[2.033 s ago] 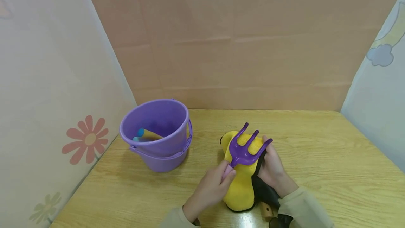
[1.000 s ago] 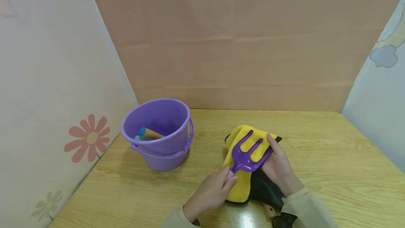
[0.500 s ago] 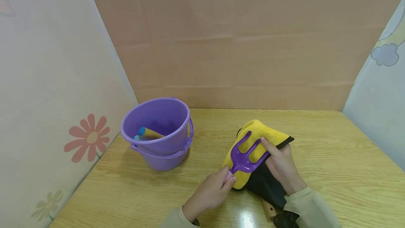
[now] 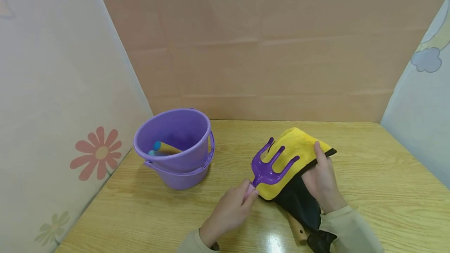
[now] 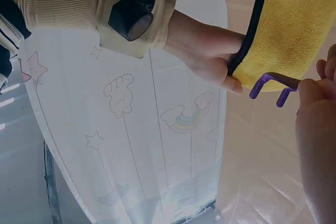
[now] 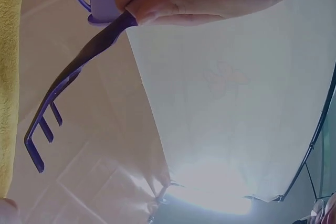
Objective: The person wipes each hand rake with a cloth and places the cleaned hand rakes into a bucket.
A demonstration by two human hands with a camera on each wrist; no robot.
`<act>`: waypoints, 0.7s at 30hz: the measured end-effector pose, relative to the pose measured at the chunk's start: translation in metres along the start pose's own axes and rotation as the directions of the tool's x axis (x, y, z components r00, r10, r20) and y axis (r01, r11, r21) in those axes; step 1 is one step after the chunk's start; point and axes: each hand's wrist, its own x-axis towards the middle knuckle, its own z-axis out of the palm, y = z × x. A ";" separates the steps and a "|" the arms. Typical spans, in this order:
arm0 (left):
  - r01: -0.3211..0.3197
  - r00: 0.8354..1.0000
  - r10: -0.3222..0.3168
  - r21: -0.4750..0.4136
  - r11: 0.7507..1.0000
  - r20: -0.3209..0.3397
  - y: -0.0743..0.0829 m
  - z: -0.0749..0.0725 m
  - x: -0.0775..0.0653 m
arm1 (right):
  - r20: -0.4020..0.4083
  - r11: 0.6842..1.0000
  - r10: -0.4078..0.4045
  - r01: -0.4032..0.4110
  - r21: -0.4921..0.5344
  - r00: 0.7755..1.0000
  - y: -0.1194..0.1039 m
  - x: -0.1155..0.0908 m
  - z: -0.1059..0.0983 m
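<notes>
My left hand [image 4: 230, 208] grips the pink handle of a purple three-pronged toy hand fork [image 4: 267, 171], its prongs pointing up and away. Behind the fork is a cloth [image 4: 299, 143], yellow and fluffy on one face, black on the other, with black edging. My right hand [image 4: 323, 182] holds the cloth by its right edge, thumb on the yellow face, the other fingers partly hidden behind it. The left wrist view shows the fork's prong tips [image 5: 268, 85] overlapping the cloth's edge. From the right wrist, the fork [image 6: 86, 51] appears side-on, beside a strip of cloth [image 6: 8, 77].
On the left of the wooden table [image 4: 372, 175] stands a purple bucket [image 4: 191, 161] with blue-ended rods [image 4: 168, 149] inside. A wooden handle [image 4: 298, 231] with a hole lies by the right sleeve, beside the black wrist camera [image 4: 321, 241]. Papered walls enclose the table.
The right hand has shifted right and slightly up, drawing the cloth's upper part with it and spreading it. The fork, in the left hand, has come left off the right hand. The bucket stays put.
</notes>
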 end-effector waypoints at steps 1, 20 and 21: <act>-0.004 1.000 0.004 -0.004 1.000 -0.003 0.000 -0.001 0.000 | 0.000 0.999 0.024 -0.024 0.020 1.000 0.000 -0.001 0.000; -0.111 0.993 0.110 -0.023 0.994 -0.049 0.003 0.002 0.004 | 0.266 0.925 0.347 -0.375 0.062 0.899 0.020 -0.013 0.008; -0.107 0.993 0.106 -0.021 0.994 -0.049 0.003 0.003 0.004 | 0.286 0.925 0.336 -0.372 0.081 0.897 0.021 -0.013 0.008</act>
